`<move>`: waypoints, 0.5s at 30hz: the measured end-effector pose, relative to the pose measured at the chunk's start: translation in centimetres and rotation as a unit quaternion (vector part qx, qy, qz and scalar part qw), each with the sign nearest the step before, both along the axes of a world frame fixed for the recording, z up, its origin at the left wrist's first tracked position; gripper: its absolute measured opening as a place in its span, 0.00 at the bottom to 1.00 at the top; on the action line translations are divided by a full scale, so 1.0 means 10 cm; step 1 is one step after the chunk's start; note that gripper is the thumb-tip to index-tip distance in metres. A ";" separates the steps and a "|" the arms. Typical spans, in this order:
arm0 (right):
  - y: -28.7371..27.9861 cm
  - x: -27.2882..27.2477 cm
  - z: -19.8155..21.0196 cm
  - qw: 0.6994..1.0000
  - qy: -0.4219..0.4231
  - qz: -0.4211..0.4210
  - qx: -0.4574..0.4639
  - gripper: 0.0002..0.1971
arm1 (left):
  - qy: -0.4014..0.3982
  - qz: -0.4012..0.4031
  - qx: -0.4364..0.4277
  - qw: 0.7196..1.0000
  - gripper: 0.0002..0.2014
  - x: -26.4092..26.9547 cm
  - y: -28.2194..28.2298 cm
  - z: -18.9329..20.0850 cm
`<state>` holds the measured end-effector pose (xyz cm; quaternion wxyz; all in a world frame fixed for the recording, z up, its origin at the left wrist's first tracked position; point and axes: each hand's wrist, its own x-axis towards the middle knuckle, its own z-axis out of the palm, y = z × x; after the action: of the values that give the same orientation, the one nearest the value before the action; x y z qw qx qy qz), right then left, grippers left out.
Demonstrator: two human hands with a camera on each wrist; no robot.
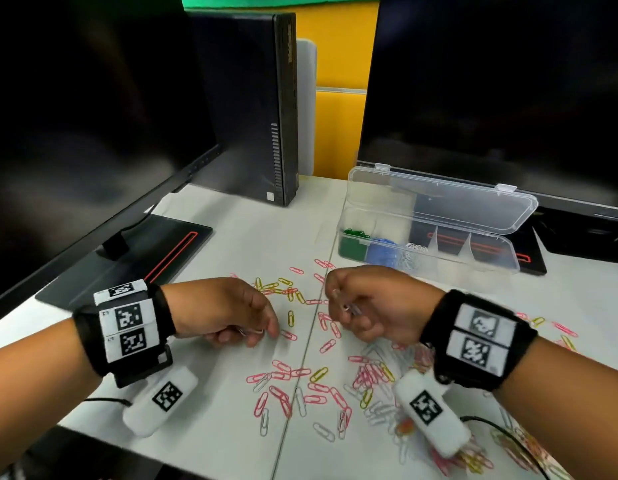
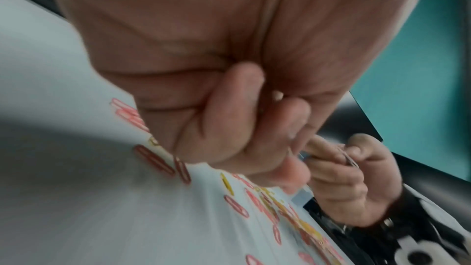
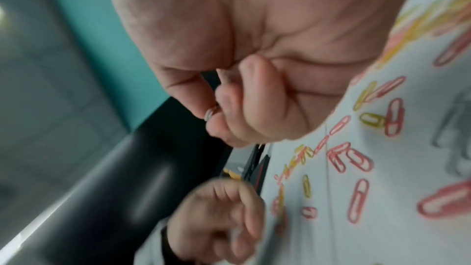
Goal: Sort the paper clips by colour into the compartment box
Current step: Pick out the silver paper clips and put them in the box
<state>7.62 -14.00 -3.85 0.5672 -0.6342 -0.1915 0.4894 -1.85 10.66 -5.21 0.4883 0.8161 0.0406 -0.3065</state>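
Pink, yellow and white paper clips [image 1: 300, 372] lie scattered over the white table [image 1: 214, 393]. The clear compartment box [image 1: 474, 261] stands at the back right with its lid open. It holds green clips [image 1: 352, 234], blue clips [image 1: 383, 243] and white clips [image 1: 412, 252] in its three left compartments. My left hand [image 1: 255, 332] hovers low over the clips, fingers curled, pinching white clips. My right hand [image 1: 345, 306] is a little above the table in front of the box, fingers curled round several white clips [image 3: 211, 113]. In the left wrist view my left hand [image 2: 254, 128] is curled.
Two dark monitors [image 1: 93, 116] [image 1: 508, 81] stand at the back, with a black computer tower [image 1: 262, 109] between them. Black monitor bases with red lines [image 1: 145, 258] flank the work area. A seam [image 1: 293, 393] runs down the table. Thin cables [image 1: 103, 400] trail from both wrists.
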 end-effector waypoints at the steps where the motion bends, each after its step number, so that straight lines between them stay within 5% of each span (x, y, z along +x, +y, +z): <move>1: -0.12 0.05 0.00 0.997 0.061 -0.026 0.042 0.06 | -0.003 -0.027 0.020 0.999 0.08 -0.01 -0.04 0.03; 3: -0.30 0.12 -0.02 0.990 0.100 -0.039 0.089 0.10 | -0.027 -0.107 0.121 0.987 0.05 -0.04 -0.12 0.06; 5: -0.38 0.13 -0.01 0.992 0.080 -0.037 0.091 0.13 | -0.062 -0.173 0.266 0.946 0.13 -0.07 -0.22 0.06; 8: -0.33 -0.04 -0.03 0.993 -0.102 0.038 -0.039 0.07 | -0.086 -0.221 0.408 0.881 0.21 -0.10 -0.34 0.02; 9: -0.30 -0.15 -0.03 0.962 -0.233 0.091 -0.105 0.04 | -0.091 -0.232 0.432 0.867 0.19 -0.12 -0.37 0.02; 11: -0.24 -0.38 -0.08 0.846 -0.461 0.217 -0.158 0.04 | -0.100 -0.243 0.447 0.855 0.14 -0.13 -0.46 0.08; 13: -0.20 -0.62 -0.12 0.763 -0.554 0.284 -0.172 0.07 | -0.093 -0.255 0.459 0.846 0.09 -0.15 -0.54 0.13; 15: -0.15 -0.76 -0.16 0.716 -0.591 0.320 -0.189 0.13 | -0.092 -0.257 0.479 0.834 0.07 -0.17 -0.62 0.17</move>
<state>0.00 -15.55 -5.47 0.0162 -0.7890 -0.5831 0.1929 -3.58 4.43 -3.55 -0.0590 0.9534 -0.0744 -0.2864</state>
